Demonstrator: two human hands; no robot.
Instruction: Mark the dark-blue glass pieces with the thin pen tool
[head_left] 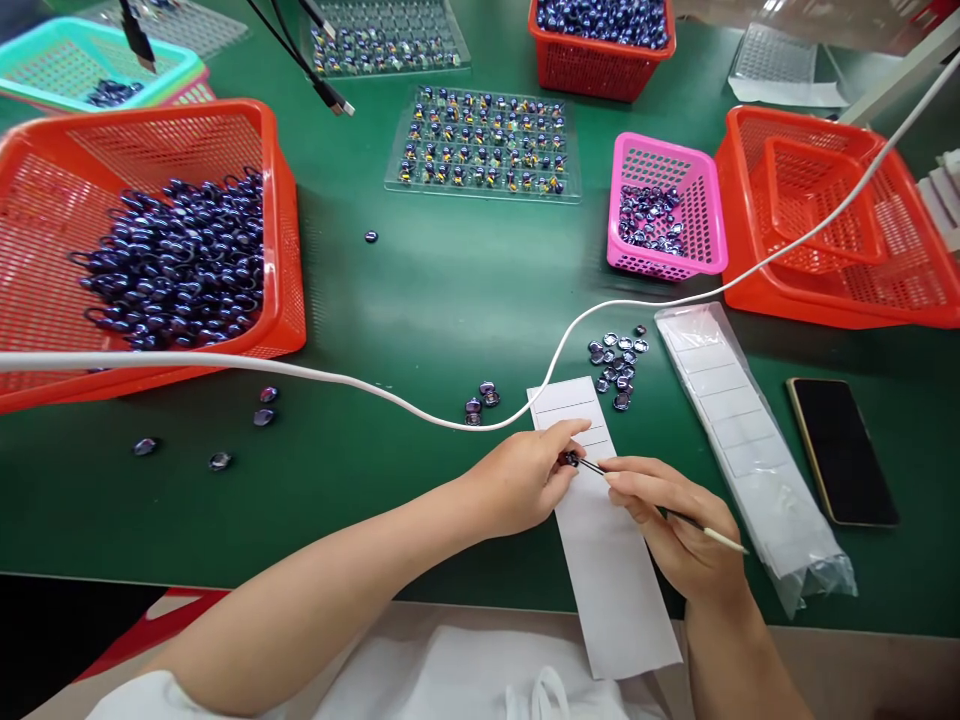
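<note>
My left hand (pixel 529 478) pinches a small dark shiny piece (pixel 570 459) above a white paper strip (pixel 611 570). In my right hand (pixel 679 515) is a thin pen-like tool (pixel 712 533) with a pale end; its slender tip touches or nearly touches the dark piece. Several round shiny pieces (pixel 621 368) lie just beyond the strip, and a small group of dark pieces (pixel 487 394) rests left of it. A white cable (pixel 405 402) crosses over the strip's far end.
A red basket (pixel 285 230) of dark looped pieces stands left. Farther back are a filled clear tray (pixel 574 150), a pink basket (pixel 619 235) and a large red basket (pixel 840 305). A bagged label stack (pixel 727 410) and a phone (pixel 841 450) lie right.
</note>
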